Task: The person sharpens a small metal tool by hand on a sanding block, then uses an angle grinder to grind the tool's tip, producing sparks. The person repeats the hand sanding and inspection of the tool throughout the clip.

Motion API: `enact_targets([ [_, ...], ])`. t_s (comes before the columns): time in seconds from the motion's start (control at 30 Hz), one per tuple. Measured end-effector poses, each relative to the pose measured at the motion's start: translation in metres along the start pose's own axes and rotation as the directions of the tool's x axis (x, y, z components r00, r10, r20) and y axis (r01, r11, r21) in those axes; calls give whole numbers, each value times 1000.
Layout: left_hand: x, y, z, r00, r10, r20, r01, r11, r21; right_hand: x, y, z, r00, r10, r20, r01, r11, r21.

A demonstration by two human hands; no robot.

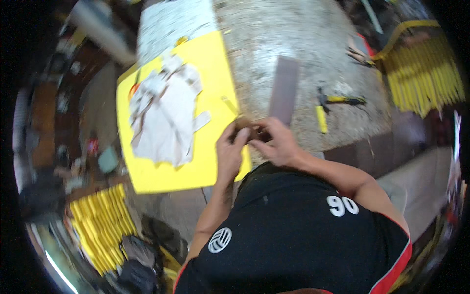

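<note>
Close to my body, at the table's near edge, both hands meet around a small brown piece (pixel 251 129). My left hand (pixel 229 149) is closed on its left side, with the thumb on top. The fingers of my right hand (pixel 278 143) pinch it from the right. Blur and the fingers hide its exact kind. Left of the hands lies a yellow sheet (pixel 208 171), with an irregular pale leather-like piece (pixel 169 115) spread on it. Just beyond my right hand rests a long flat dark brown strip (pixel 284 90).
On the worktable (pixel 313 49), a black-and-yellow hammer (pixel 345 100) lies at the right beside a yellow-handled tool (pixel 321 118). Pliers (pixel 360 58) lie farther back. Yellow strips (pixel 423 73) hang at the far right; more stacked yellow strips (pixel 103 225) are at lower left.
</note>
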State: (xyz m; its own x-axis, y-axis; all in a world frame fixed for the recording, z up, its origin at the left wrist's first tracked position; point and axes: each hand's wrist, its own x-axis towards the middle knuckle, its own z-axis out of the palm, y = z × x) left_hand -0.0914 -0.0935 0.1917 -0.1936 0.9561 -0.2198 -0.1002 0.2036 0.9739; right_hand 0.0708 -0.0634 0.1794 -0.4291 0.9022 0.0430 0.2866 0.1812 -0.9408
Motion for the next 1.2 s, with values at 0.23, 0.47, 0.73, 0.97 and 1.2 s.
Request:
enact_targets([
  [0.23, -3, -13, 1, 997, -1, 75, 8, 995, -102, -7, -5, -5, 999, -19, 51, 20, 1000, -7],
  [0.47, -5, -25, 22, 973, -76, 219, 89, 995, -50, -43, 0, -27, 1000, 22, -9, -22, 999, -32],
  [0.73, 8, -80, 90, 895, -62, 442, -10, 987, 158, -120, 26, -95, 953, 128, -274, -173, 974, -147],
  [0.97, -16, -89, 180, 863, -169, 476, 40, 963, 268, -176, 52, -175, 904, 184, -385, -255, 957, -140],
  [1.2, -71, -135, 333, 796, -316, 517, 103, 911, 399, -292, 97, -298, 753, 341, -563, -339, 934, 111],
])
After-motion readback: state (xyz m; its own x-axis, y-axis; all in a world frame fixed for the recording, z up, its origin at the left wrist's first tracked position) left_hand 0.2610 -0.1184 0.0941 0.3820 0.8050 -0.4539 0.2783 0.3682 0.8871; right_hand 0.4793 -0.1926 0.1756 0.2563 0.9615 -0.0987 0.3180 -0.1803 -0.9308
